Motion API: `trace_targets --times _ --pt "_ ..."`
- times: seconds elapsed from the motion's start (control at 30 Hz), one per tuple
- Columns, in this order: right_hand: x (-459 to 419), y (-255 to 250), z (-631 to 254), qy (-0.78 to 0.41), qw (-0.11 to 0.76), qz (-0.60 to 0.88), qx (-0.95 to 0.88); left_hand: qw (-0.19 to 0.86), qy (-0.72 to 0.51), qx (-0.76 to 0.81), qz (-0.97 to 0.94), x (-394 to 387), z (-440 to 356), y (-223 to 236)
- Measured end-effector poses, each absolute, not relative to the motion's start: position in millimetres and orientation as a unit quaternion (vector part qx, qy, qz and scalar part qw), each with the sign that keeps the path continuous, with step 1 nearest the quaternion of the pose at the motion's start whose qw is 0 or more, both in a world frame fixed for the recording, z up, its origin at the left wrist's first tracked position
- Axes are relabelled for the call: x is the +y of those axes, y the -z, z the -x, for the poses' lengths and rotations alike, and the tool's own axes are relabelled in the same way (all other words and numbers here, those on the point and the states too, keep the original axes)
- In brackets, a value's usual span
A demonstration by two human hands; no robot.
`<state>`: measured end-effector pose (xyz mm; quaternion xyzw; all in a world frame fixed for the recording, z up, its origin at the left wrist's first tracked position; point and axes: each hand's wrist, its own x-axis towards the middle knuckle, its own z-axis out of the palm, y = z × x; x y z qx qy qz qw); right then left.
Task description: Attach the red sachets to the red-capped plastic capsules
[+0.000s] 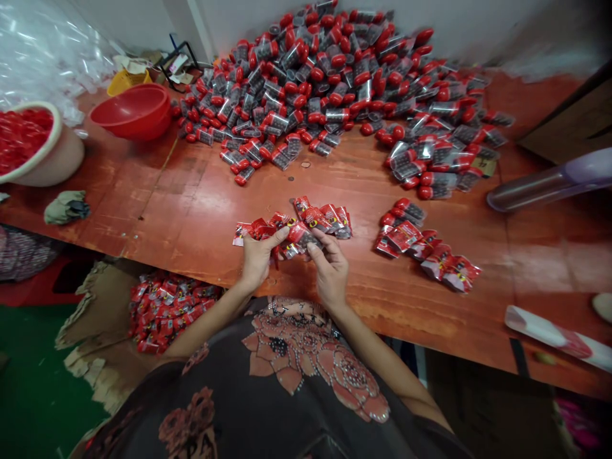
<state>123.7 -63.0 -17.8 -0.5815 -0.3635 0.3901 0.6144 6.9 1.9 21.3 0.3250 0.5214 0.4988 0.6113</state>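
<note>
Flowered shirt (306,357) nearest; both hands (331,273) angle inward, pinching a red packet (299,234).

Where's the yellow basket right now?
In the head view, the yellow basket is toward the upper left, just behind the red bowl and beside the clear plastic.

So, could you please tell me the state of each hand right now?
Left hand: closed, pinching one end of a red packet.
Right hand: closed, fingers on the red packet's other end.
</note>
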Motion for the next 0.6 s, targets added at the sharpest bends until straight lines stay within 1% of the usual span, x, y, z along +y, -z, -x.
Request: trace_targets --times 0.2,0.33,0.4,0.6 --pt "-65 11 -128 -0.292 0.613 0.588 -0.441 0.615 -0.485 0.522 -0.337 2 -1 -26" --pt "-65 13 -127 -0.279 0.612 0.578 -0.462 0.615 -0.477 0.524 -0.345 2 2 -29" --pt "-64 15 -126 -0.308 0.616 0.577 -0.440 0.616 -0.474 0.522 -0.351 1 4 -27" --pt "-58 17 -125 -0.493 0.607 0.547 -0.301 0.630 -0.468 0.509 -0.353 2 8 -17"
